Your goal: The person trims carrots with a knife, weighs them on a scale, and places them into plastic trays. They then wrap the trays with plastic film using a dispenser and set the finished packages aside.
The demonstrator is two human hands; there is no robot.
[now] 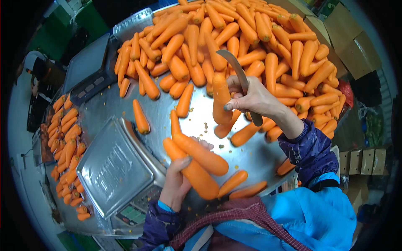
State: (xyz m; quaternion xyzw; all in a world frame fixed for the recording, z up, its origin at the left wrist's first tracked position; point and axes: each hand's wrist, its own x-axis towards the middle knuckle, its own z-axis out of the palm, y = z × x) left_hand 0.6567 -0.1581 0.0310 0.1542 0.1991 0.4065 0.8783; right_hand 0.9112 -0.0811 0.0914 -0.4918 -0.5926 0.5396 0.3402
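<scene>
My right hand (249,98) is closed around a carrot (220,100) held upright over the metal table, and it also holds a curved knife (235,65) whose blade points up and left. Lower down, my left hand (176,180) grips two large carrots (192,169) lying side by side, its thumb over the nearer one. Just beyond these, another carrot (175,122) points upward. Loose carrots (233,183) rest on the table near my body. A big heap of carrots (251,37) covers the far side of the table.
At the left of the metal table (111,98) stands a scale (117,167) with a flat pan. Behind it is a dark scale (86,62). Bagged carrots (67,154) lie at the far left. Cardboard boxes (356,46) stand at the right, and a person (42,71) is at the upper left.
</scene>
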